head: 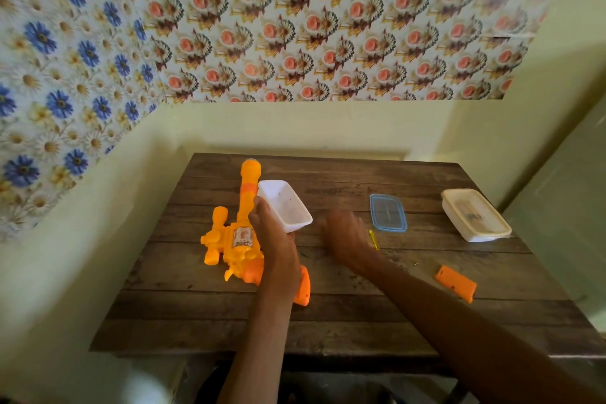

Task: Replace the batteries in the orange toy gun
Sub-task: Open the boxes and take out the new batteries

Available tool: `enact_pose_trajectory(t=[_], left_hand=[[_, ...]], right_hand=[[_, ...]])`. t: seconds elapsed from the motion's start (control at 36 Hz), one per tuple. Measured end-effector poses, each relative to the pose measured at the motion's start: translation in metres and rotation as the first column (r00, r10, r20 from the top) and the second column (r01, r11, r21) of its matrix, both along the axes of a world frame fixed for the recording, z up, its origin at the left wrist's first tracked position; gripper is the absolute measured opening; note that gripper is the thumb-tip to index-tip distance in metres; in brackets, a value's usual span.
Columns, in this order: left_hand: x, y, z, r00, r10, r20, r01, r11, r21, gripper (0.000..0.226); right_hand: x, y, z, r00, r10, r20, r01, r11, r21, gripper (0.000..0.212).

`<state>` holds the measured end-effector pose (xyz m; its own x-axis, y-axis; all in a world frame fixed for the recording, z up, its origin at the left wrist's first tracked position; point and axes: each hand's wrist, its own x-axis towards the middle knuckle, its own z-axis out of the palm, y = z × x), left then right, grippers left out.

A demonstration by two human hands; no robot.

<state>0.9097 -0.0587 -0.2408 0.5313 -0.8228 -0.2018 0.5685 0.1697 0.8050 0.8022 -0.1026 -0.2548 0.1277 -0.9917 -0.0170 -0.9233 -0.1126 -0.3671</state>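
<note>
The orange toy gun (236, 233) lies on the left part of the wooden table (328, 315), barrel pointing away from me. My left hand (272, 233) grips the near edge of a small white container (284, 205), tilted just right of the gun. My right hand (346, 234) is blurred, low over the table middle, fingers spread, nothing visibly in it. An orange battery cover (456, 283) lies apart at the right. A yellow-handled screwdriver (373, 239) shows just right of my right hand. No batteries are visible.
A blue-rimmed clear lid (388, 212) lies flat right of centre. A closed white tub (475, 214) stands at the far right near the table edge. Walls close off the table at the back and left.
</note>
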Motion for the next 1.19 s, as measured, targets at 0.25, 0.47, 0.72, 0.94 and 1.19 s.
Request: enact_pose_trajectory(t=[0.25,0.47,0.72,0.94,1.19], left_hand=[[-0.019,-0.011,-0.001,0.969,-0.135,-0.205,0.154,0.985,0.08,0.049],[-0.032,0.001,0.003,0.905,-0.247,-0.347,0.259,0.966,-0.013,0.047],[-0.038,-0.004,0.005,0.819,-0.222,-0.529,0.233,0.971,-0.046,0.036],[-0.045,-0.007,0.004,0.802,-0.31,-0.51,0.306,0.947,-0.093,0.023],[-0.048,-0.009,-0.011,0.913,-0.381,-0.148,0.37,0.924,-0.097,0.028]], right_hand=[[0.018,-0.003,0.062,0.936,-0.014,0.353,0.067,0.988,-0.137,0.028],[0.022,-0.003,0.074,0.985,0.094,0.145,-0.079,0.991,-0.107,0.029],[-0.037,-0.02,0.104,0.899,-0.17,0.404,0.171,0.985,0.033,0.015],[-0.12,-0.055,0.027,0.892,-0.435,0.123,0.414,0.896,0.163,0.049],[-0.106,-0.054,0.017,0.881,-0.473,0.027,0.451,0.855,0.254,0.076]])
